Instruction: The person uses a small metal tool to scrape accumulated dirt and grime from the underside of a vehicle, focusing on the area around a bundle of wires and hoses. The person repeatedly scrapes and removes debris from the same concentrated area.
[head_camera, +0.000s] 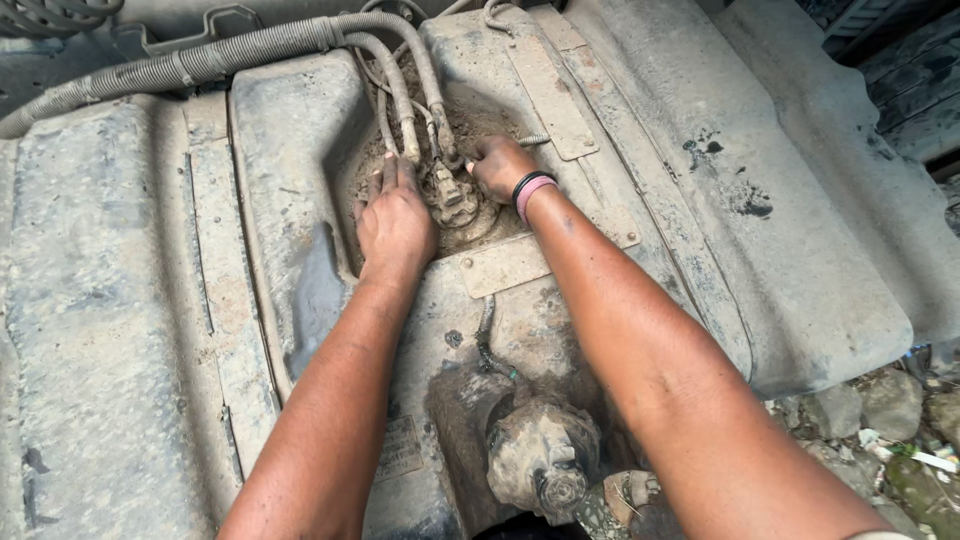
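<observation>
Head view is showing a mud-caked filler neck (543, 462) nearest, and farther off both hands are working close together in the tank (300, 180) recess. The left hand (395, 222) is lying flat, fingers spread beside the pump fitting (452, 195); the right hand (500, 165) is curling onto it, grip unclear. Loose dirt could be falling into the opening, or brittle hoses (400, 90) cracking under strain; the fitting's edges are hiding beneath grime.
</observation>
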